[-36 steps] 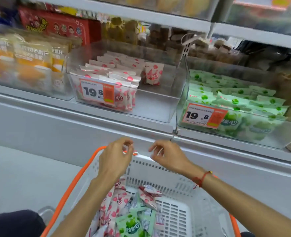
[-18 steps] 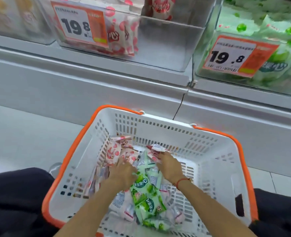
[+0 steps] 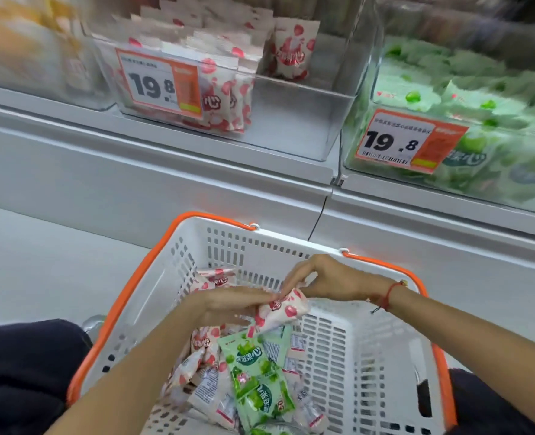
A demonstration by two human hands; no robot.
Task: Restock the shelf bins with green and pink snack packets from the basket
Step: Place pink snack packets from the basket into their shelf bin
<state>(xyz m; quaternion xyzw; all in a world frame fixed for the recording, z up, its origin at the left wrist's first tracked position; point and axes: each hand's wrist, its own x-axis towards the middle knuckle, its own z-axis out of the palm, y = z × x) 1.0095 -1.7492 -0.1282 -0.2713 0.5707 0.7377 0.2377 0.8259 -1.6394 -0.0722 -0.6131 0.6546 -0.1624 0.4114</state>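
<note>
Motion blur smears the green packets (image 3: 467, 98); the basket's (image 3: 369, 372) near edge is cropped.

One head-worn camera looks forward and steeply down from just above the basket (image 3: 178, 262), which fills the lower middle close to the lens. The shelf (image 3: 153, 171) runs across the frame beyond the basket, its bins (image 3: 291, 120) cut off by the top edge.

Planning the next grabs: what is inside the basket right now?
The basket holds a pile of pink packets and green packets. Both hands lift one pink packet above it. Whatever lies beneath the pile is covered.
</note>
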